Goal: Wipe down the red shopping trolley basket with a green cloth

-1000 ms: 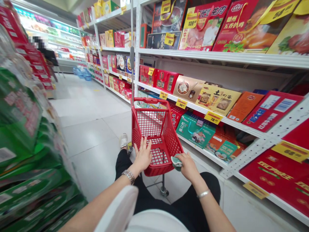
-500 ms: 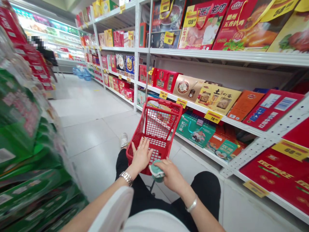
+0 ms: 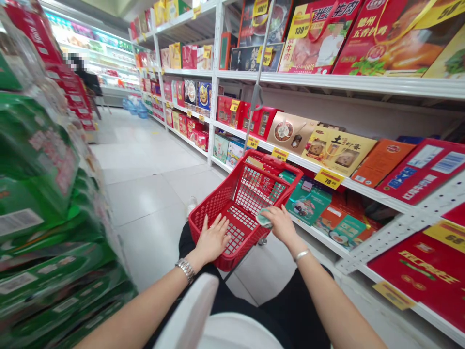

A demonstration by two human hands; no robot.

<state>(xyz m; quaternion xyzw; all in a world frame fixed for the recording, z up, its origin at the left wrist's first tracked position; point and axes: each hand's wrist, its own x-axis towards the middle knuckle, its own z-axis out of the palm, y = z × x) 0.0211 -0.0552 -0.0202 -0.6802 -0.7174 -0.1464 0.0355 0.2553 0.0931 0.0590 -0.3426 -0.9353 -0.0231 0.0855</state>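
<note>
A red plastic shopping basket on wheels (image 3: 218,206) tilts to the right in the aisle in front of me, its long grey handle (image 3: 258,85) leaning up toward the shelves. My left hand (image 3: 212,240) lies flat with fingers spread on the basket's near wall. My right hand (image 3: 279,225) presses a pale green cloth (image 3: 263,218) against the basket's right rim, fingers closed on it. Both wrists wear metal bands. My black-trousered legs and a white shoe (image 3: 191,206) show below the basket.
White shelves (image 3: 327,82) with red, gold and green gift boxes and yellow price tags run along the right. Stacked green cartons (image 3: 43,242) stand close on the left. The tiled aisle floor (image 3: 145,174) stretches ahead, with a person far back by the chilled cabinets.
The basket has tipped from upright over to the right, handle swinging right. My right hand with the cloth moved from the near front wall up to the right rim; my left hand stayed on the basket.
</note>
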